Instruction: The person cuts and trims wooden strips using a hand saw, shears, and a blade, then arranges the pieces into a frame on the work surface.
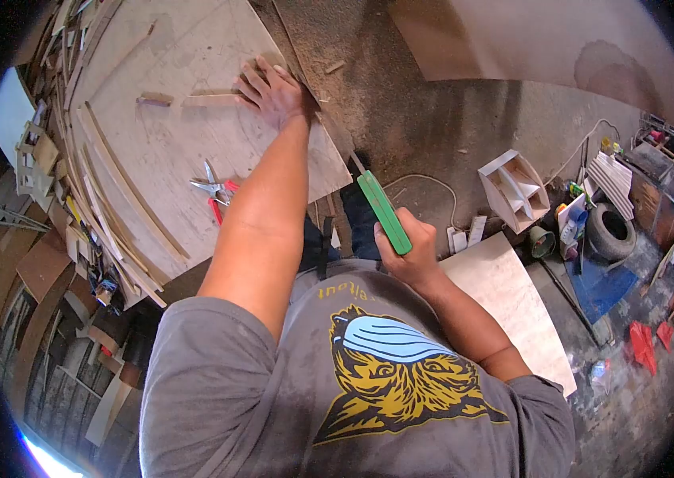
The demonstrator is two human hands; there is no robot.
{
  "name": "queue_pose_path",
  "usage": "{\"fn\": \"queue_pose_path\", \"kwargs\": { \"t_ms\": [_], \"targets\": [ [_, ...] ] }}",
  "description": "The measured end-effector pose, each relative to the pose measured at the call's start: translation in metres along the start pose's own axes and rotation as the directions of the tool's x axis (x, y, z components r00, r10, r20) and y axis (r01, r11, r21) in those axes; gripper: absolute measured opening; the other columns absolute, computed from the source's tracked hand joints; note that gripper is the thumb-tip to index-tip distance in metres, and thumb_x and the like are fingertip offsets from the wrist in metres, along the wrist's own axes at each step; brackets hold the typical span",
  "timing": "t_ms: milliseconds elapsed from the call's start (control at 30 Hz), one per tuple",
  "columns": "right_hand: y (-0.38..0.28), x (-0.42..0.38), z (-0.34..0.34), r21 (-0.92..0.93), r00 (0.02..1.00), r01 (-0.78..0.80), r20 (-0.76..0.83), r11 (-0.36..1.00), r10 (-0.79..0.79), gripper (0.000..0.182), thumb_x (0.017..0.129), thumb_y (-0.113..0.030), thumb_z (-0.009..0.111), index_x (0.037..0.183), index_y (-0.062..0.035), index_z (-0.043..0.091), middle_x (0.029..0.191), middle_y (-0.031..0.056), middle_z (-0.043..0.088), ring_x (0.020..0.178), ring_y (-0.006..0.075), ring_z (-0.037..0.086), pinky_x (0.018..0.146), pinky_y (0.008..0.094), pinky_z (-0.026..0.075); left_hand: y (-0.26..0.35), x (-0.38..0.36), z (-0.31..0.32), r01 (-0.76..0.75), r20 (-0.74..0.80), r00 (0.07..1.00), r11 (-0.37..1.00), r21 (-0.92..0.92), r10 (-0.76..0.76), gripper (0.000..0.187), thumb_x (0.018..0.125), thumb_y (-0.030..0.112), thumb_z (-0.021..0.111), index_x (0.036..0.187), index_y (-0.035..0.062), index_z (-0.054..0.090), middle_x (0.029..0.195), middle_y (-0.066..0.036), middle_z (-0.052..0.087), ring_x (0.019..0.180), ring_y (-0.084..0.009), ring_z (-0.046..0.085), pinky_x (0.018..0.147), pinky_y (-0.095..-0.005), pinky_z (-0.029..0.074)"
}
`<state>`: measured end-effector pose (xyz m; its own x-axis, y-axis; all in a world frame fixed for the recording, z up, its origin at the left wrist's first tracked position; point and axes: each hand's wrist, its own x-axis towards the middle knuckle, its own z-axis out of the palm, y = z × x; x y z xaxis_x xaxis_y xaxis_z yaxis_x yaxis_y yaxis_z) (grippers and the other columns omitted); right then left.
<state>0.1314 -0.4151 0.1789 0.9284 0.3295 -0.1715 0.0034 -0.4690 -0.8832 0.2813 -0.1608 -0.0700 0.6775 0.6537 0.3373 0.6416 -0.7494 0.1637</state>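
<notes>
My left hand (277, 97) lies with spread fingers over the end of a narrow wooden strip (209, 101) on a plywood sheet (201, 48), close to the sheet's edge. My right hand (413, 248) is wrapped round the green handle of a saw (385, 213). Its thin blade points up and away, toward the sheet's edge beside my left wrist. A short wood offcut (154, 99) rests left of the strip. Nearer to me on the sheet are pliers with red handles (213, 191), partly behind my left forearm.
Long curved wooden strips (126, 183) pile along the sheet's left side. On the floor at right stand a wooden box with compartments (514, 191), a tyre (611, 233) and a bucket (542, 242). Another board (512, 299) lies by my right elbow; a cable (433, 178) crosses the floor.
</notes>
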Motion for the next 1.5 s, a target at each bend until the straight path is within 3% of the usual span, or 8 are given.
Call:
{"fn": "queue_pose_path", "kwargs": {
  "t_ms": [133,233,333,433,933,1000,1233,1500],
  "targets": [
    [-0.004,0.008,0.003,-0.005,1.0,0.001,-0.027,1.0,-0.001,0.012,0.088,-0.001,0.072,0.083,-0.0009,0.061,0.071,0.0151,0.061,0.058,0.0324,0.066,0.054,0.0382,0.049,0.001,0.002,0.0,-0.019,-0.04,0.999,0.999,0.041,0.021,0.048,0.102,0.04,0.05,0.146,0.022,0.059,0.157,-0.012,0.046,0.143,-0.0435,0.043,0.115,-0.0668,0.033],
    [0.002,0.029,0.011,0.067,0.996,-0.073,-0.038,0.995,0.076,0.008,0.088,-0.001,0.071,0.086,-0.0006,0.063,0.07,0.0158,0.06,0.058,0.0331,0.066,0.055,0.0387,0.05,0.006,0.003,-0.02,0.068,0.195,0.979,0.995,-0.075,-0.052,0.054,0.106,0.04,0.041,0.157,0.0223,0.046,0.166,-0.01,0.034,0.156,-0.0409,0.024,0.125,-0.0621,0.015],
    [0.002,0.017,0.011,0.03,0.999,0.006,-0.052,1.0,-0.004,0.01,0.088,-0.003,0.072,0.085,-0.0006,0.062,0.068,0.018,0.06,0.058,0.0364,0.065,0.054,0.0388,0.049,0.005,0.005,-0.018,0.058,0.208,0.977,0.998,-0.008,-0.055,0.055,0.107,0.04,0.039,0.159,0.0226,0.043,0.168,-0.01,0.031,0.157,-0.0395,0.021,0.126,-0.061,0.015],
    [0.003,0.031,0.014,-0.019,0.998,0.039,-0.043,0.999,-0.04,0.011,0.087,-0.003,0.072,0.085,-0.0007,0.062,0.069,0.0181,0.06,0.059,0.0377,0.065,0.054,0.0396,0.049,0.003,0.003,-0.016,-0.022,0.07,0.997,0.999,0.025,0.02,0.048,0.104,0.038,0.049,0.15,0.0223,0.055,0.157,-0.009,0.047,0.148,-0.0393,0.037,0.118,-0.062,0.029],
    [0.007,0.055,0.014,0.008,1.0,0.005,-0.017,1.0,-0.005,0.013,0.085,-0.005,0.073,0.085,-0.0009,0.06,0.071,0.0213,0.062,0.065,0.0412,0.066,0.058,0.044,0.052,0.001,0.001,-0.005,0.003,0.056,0.998,1.0,-0.002,-0.003,0.051,0.105,0.038,0.049,0.153,0.0228,0.051,0.161,-0.009,0.04,0.15,-0.042,0.031,0.121,-0.0654,0.023],
    [0.005,0.074,0.021,0.06,0.994,-0.11,0.013,0.992,0.11,0.014,0.084,-0.007,0.073,0.087,-0.0015,0.061,0.074,0.0221,0.064,0.069,0.044,0.068,0.061,0.0469,0.053,0.005,0.001,-0.024,0.068,0.208,0.976,0.997,-0.028,-0.061,0.053,0.108,0.039,0.041,0.158,0.0233,0.044,0.166,-0.009,0.033,0.155,-0.0409,0.021,0.125,-0.0617,0.017],
    [0.007,0.056,0.025,-0.01,0.996,0.086,-0.012,0.996,-0.086,0.009,0.087,-0.003,0.071,0.086,-0.0021,0.062,0.071,0.0216,0.06,0.065,0.0421,0.066,0.057,0.0437,0.051,0.015,0.009,-0.038,0.149,0.305,0.944,0.987,-0.056,-0.125,0.053,0.109,0.037,0.036,0.161,0.0243,0.04,0.169,-0.009,0.028,0.158,-0.0394,0.016,0.127,-0.0591,0.011],
    [0.012,0.052,0.023,-0.005,0.998,0.06,-0.019,0.998,-0.06,0.008,0.087,-0.003,0.072,0.088,-0.0018,0.064,0.072,0.021,0.062,0.068,0.0413,0.068,0.058,0.0423,0.052,0.014,0.015,-0.037,0.124,0.326,0.939,0.992,-0.034,-0.107,0.054,0.109,0.037,0.034,0.161,0.0228,0.039,0.17,-0.009,0.027,0.158,-0.0384,0.016,0.127,-0.0594,0.011]
  ]
}}
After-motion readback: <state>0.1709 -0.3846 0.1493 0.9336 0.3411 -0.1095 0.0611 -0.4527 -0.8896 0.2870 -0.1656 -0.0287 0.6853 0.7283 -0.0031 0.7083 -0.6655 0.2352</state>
